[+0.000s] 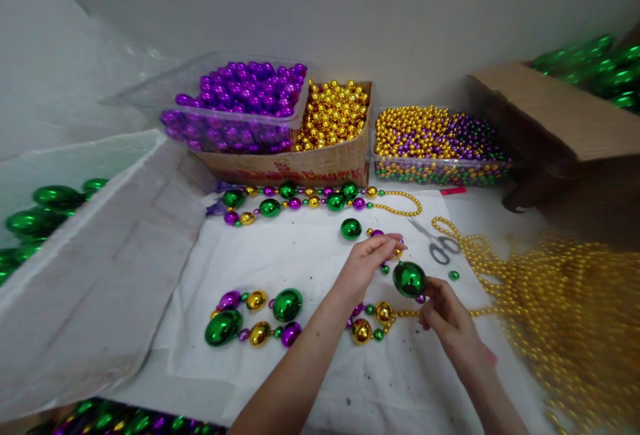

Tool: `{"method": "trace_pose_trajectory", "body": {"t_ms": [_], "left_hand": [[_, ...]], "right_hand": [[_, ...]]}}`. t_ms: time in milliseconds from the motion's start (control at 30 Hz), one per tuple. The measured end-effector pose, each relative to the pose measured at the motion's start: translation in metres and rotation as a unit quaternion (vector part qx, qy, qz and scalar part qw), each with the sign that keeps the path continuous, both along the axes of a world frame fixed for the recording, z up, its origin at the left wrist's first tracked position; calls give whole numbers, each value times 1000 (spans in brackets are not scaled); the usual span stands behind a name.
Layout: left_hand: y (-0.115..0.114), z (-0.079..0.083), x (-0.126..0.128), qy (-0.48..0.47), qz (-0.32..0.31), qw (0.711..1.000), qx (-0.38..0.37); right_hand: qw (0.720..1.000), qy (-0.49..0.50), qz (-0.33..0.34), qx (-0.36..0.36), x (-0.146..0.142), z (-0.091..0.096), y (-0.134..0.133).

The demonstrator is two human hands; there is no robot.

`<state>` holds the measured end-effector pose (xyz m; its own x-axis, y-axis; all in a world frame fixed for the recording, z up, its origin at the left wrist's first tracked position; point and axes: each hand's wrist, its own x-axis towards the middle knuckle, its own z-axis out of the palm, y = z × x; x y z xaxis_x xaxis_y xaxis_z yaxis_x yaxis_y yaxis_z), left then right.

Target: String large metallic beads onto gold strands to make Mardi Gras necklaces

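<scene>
My left hand is pinched shut above the white cloth, holding small beads at its fingertips. My right hand is closed on the bead string beside a large green oval bead, which sits between both hands. A partly strung necklace of green, gold and purple beads lies on the cloth to the lower left and runs under my hands. A loose green bead lies just above my left hand.
A finished necklace lies at the back. Behind it stand a tub of purple beads, a cardboard box of gold beads and a tray of mixed small beads. Scissors and a heap of gold strands lie right.
</scene>
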<state>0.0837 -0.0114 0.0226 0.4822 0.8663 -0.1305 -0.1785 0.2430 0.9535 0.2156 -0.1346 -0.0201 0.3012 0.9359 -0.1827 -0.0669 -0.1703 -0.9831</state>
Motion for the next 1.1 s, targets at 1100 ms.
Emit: {"method": "trace_pose_trajectory", "body": {"t_ms": [1100], "left_hand": [[6, 23, 35, -22, -54, 998, 38]], "right_hand": [[985, -156, 50, 44, 38, 27, 29]]}}
